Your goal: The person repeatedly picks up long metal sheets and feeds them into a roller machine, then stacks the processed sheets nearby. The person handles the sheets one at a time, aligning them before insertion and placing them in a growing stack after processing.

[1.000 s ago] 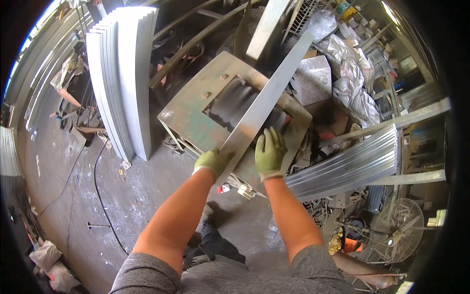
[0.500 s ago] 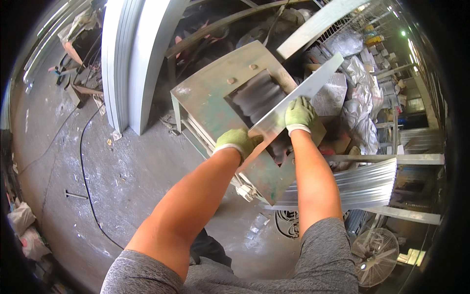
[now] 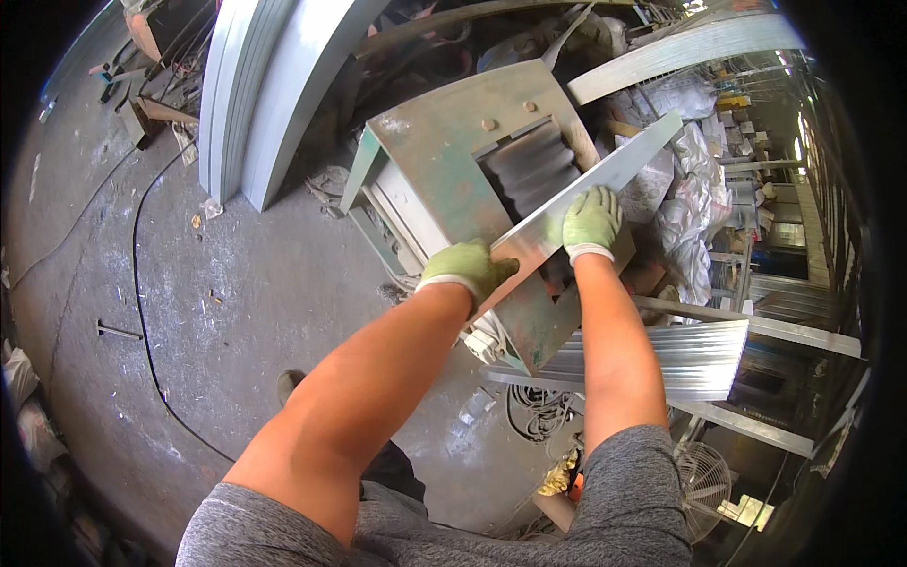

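Grey concrete floor point(image 3: 217, 312) spreads across the left of the workshop, with a black cable point(image 3: 137, 283) curving over it and tall pale curved metal sheets point(image 3: 260, 85) leaning at the far left. At centre stands a green, rust-stained steel roller machine point(image 3: 444, 151) with dark ribbed rollers point(image 3: 529, 165) set in its top. A long flat silvery metal strip point(image 3: 605, 180) lies slantwise across the machine, running from near left to far right over the rollers. The left hand point(image 3: 465, 269), in a yellow-green glove, is curled around the strip's near end. The right hand point(image 3: 591, 222), gloved alike, presses flat on the strip, fingers together. Corrugated silver sheets point(image 3: 661, 354) lie stacked near right, below the machine.
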Motion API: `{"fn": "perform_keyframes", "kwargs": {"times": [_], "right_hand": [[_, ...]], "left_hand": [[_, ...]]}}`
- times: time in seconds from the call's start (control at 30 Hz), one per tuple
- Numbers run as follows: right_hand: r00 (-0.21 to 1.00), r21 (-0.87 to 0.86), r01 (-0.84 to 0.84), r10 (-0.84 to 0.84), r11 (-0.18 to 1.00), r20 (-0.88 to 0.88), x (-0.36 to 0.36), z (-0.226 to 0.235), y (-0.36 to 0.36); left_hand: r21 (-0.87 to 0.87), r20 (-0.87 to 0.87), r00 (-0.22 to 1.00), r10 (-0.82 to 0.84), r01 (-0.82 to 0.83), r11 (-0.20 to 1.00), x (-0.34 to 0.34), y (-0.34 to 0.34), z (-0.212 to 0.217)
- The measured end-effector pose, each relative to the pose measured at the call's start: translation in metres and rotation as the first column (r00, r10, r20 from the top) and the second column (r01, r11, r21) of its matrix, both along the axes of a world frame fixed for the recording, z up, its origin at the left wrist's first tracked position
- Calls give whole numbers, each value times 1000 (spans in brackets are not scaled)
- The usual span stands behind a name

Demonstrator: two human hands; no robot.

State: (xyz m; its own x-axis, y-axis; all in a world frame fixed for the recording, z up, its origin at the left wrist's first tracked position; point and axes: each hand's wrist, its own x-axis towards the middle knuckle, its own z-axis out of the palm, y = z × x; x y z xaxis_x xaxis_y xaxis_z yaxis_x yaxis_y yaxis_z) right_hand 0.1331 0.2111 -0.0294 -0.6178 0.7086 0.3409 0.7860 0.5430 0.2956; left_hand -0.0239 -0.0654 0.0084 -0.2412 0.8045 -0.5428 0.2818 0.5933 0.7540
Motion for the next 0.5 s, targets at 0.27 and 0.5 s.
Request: {"fn": "perform_keyframes", "kwargs": {"times": [0.27,0.5], "right_hand": [[998,-56,-48,45,997,-50,-6,-4,-84],[994,-128,-50,37,991,-107,-6,-17,-177]], "left_hand": [[-64,51,998,46,-43,997,4,-84,-11],[-49,63,997,32,-29,998,5,-172,-36]]}}
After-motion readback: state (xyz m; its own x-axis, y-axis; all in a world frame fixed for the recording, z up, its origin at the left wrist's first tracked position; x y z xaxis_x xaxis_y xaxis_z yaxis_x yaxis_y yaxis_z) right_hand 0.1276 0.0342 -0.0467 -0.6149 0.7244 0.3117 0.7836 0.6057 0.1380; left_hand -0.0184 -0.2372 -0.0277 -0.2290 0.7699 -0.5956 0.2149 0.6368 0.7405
